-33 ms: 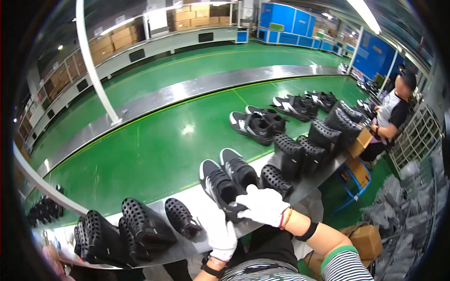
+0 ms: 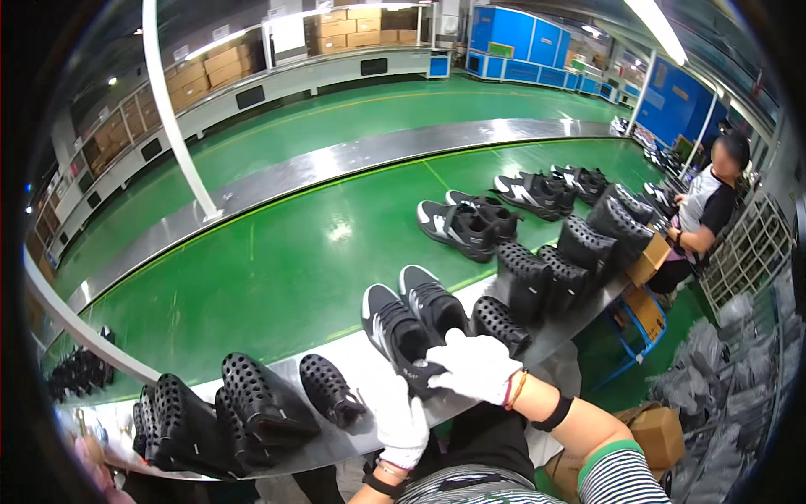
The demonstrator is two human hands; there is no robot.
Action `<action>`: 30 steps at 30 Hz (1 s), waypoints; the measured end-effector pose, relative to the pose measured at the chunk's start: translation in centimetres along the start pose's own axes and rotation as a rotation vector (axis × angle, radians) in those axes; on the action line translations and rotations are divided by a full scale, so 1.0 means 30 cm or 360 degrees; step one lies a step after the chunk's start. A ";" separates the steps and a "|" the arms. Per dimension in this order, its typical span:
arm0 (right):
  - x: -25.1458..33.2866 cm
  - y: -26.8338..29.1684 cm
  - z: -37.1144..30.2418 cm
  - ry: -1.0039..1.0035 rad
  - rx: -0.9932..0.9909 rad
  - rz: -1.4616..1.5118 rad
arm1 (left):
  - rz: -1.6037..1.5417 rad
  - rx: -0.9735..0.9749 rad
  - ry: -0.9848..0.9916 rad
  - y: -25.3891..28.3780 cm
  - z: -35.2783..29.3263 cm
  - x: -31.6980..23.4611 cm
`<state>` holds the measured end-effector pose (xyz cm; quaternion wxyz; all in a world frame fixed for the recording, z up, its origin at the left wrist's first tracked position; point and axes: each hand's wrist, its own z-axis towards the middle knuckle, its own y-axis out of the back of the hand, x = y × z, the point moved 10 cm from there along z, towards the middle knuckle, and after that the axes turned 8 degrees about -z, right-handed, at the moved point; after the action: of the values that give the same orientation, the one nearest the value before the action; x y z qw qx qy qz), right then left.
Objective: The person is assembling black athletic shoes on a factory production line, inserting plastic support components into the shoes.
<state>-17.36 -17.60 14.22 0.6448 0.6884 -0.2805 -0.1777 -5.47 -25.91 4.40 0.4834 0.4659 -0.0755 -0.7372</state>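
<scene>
My left hand point(image 2: 400, 425) lay extended; right hand point(image 2: 478, 367) half-curled at shoe point(image 2: 393, 324), grip unclear. Overpushing risked a slide past bench's point(image 2: 338, 356) far edge.

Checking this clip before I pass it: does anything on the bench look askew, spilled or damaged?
Nothing stands out. The black sneakers sit side by side, toes pointing away from the person, near the left hand and right hand. Perforated black forms flank them. No spill or damage shows, though gloves partly cover the sneakers.

Gloved right hand point(image 2: 474, 366) at a black sneaker point(image 2: 396, 329) — left hand point(image 2: 398, 420) near.
</scene>
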 end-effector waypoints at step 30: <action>-0.736 0.253 0.841 -0.1025 -0.0032 -0.0533 | -0.0217 0.0552 0.0255 -0.093 -0.017 0.038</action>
<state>-51.06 -23.96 16.48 0.4921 0.6271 -0.3509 -0.4914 -6.99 -25.19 1.86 0.3493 0.6034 -0.1310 -0.7048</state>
